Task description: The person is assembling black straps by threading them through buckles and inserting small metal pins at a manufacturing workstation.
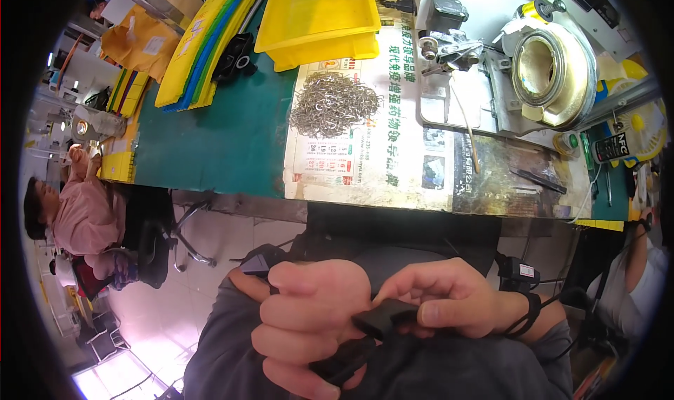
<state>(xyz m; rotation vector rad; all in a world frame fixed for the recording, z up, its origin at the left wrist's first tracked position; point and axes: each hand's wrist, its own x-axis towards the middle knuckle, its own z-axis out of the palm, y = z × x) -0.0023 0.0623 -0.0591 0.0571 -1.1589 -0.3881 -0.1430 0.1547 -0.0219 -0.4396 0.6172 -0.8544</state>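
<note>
Left hand (pixel 312 319) curled, hold unclear; right hand's (pixel 453 302) fingers pinch a black piece (pixel 383 320).

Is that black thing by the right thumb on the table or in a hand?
In a hand: the right hand pinches the black piece between thumb and fingers, above the person's lap, off the table.
</note>
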